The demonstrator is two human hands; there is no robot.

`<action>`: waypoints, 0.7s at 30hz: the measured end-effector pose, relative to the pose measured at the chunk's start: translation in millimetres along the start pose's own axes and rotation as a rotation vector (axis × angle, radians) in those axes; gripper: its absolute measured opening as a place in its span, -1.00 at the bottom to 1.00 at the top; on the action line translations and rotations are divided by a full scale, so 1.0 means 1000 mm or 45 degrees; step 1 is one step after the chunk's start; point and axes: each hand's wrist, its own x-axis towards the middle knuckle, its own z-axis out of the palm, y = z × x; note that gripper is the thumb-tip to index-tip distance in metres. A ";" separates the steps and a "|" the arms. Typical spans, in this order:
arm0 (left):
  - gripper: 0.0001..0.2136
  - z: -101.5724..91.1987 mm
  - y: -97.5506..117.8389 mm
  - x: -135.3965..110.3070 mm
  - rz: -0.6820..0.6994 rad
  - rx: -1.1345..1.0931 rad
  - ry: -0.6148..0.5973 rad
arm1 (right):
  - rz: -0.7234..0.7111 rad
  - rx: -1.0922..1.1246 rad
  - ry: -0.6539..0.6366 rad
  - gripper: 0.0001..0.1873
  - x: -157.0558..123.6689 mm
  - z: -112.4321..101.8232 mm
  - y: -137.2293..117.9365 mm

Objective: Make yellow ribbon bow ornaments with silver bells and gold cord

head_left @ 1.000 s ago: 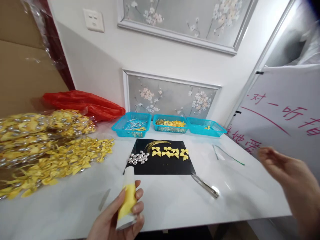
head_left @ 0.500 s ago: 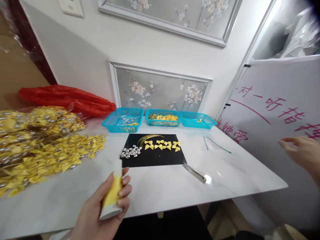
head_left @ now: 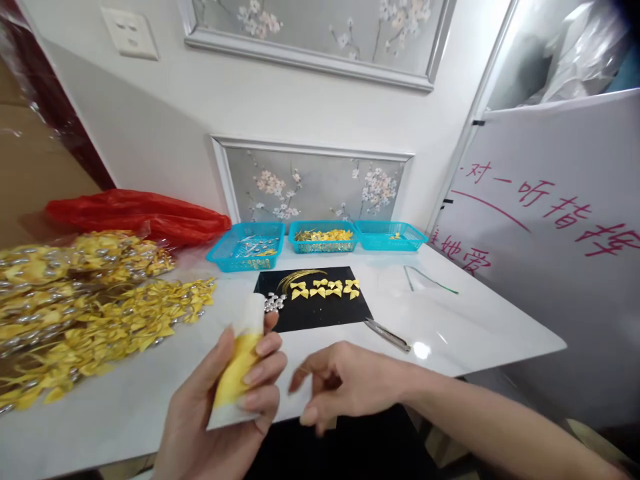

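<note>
My left hand is wrapped round a cone of yellow thread, its white core showing at top and bottom. The cone leans slightly to the right. Just right of it hovers my right hand, fingers bent and apart, with nothing visible between them. Beyond the hands a black mat carries yellow bow-like petals, thin golden stems and silver beads, partly hidden by the cone. Metal thread snips rest at the mat's right corner.
Three blue baskets with small parts stand along the wall. Bundles of yellow and silver sprays cover the table's left side, with red mesh behind. A bent green wire lies at right, near a written-on white board.
My right hand has come from the far right to beside the thread cone. My left hand and the cone appear slightly higher and further right; the view has shifted a little.
</note>
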 end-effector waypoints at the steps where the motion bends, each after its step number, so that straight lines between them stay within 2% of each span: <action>1: -0.68 -0.002 0.005 0.003 0.042 -0.015 -0.008 | 0.019 -0.018 0.025 -0.86 -0.002 -0.011 -0.002; 4: -0.65 -0.012 0.015 0.019 0.155 -0.008 0.023 | 0.004 -0.078 0.285 -0.73 -0.011 -0.056 -0.025; 7: -0.70 -0.021 0.014 0.039 0.123 -0.008 0.063 | -0.016 -0.117 0.462 -0.72 -0.016 -0.102 -0.071; 9: -0.74 -0.022 0.006 0.050 0.061 -0.022 0.080 | -0.033 -0.165 0.564 -0.76 -0.015 -0.122 -0.106; 11: -0.75 -0.021 -0.004 0.056 -0.004 -0.025 0.098 | -0.064 -0.213 0.654 -0.74 -0.011 -0.132 -0.140; 14: -0.76 -0.018 -0.016 0.058 -0.074 -0.017 0.127 | -0.104 -0.286 0.748 -0.78 -0.006 -0.132 -0.185; 15: -0.77 -0.018 -0.018 0.058 -0.092 -0.011 0.137 | -0.121 -0.323 0.788 -0.70 -0.006 -0.131 -0.199; 16: -0.77 -0.017 -0.021 0.058 -0.109 -0.004 0.147 | -0.143 -0.365 0.824 -0.40 -0.006 -0.129 -0.213; 17: -0.78 -0.017 -0.023 0.057 -0.127 0.004 0.157 | -0.174 -0.392 0.866 -0.23 -0.007 -0.129 -0.226; 21: -0.81 -0.017 -0.032 0.057 -0.190 0.031 0.184 | -0.272 -0.487 1.010 0.13 -0.006 -0.135 -0.271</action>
